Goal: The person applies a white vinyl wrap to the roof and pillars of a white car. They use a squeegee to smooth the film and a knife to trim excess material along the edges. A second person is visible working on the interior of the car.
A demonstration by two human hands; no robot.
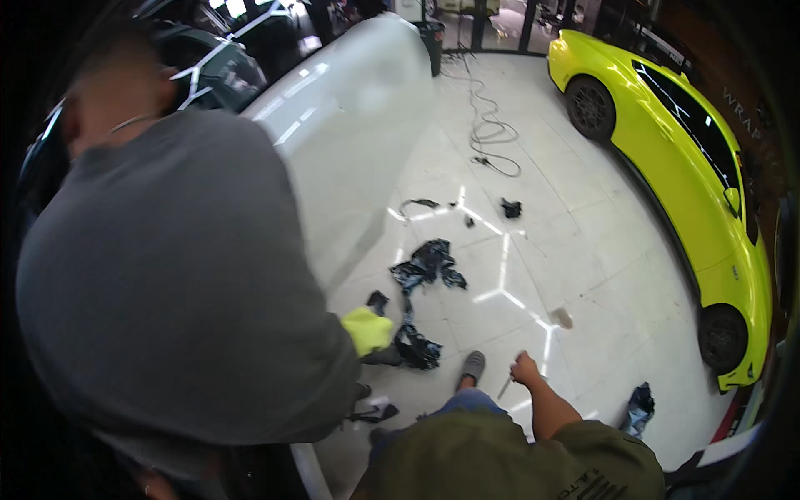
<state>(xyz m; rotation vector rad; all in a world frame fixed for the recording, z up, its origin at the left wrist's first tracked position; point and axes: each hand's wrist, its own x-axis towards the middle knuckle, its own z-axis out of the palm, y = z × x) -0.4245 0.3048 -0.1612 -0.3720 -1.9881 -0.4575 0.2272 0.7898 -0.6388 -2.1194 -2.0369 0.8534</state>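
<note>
My right hand (525,367) hangs low over the tiled floor, in front of my body, its fingers closed. From it a thin grey stick-like tool (504,387) points down; its exact kind is too small to make out. My left hand does not show. Nearest to the right hand is my own grey shoe (472,364) on the floor. Beyond it lie crumpled pieces of dark glossy film (429,264). On the left, a co-worker in a grey shirt (175,292) stands close with their back toward me, and a yellow-green cloth (367,331) shows at their right side.
A large whitish, translucent-looking sheet (358,142) spreads beyond the co-worker, partly blurred. A bright yellow-green car (667,183) stands along the right. A grey cable (493,129) lies looped on the far floor. Another dark film scrap (639,408) lies at the lower right.
</note>
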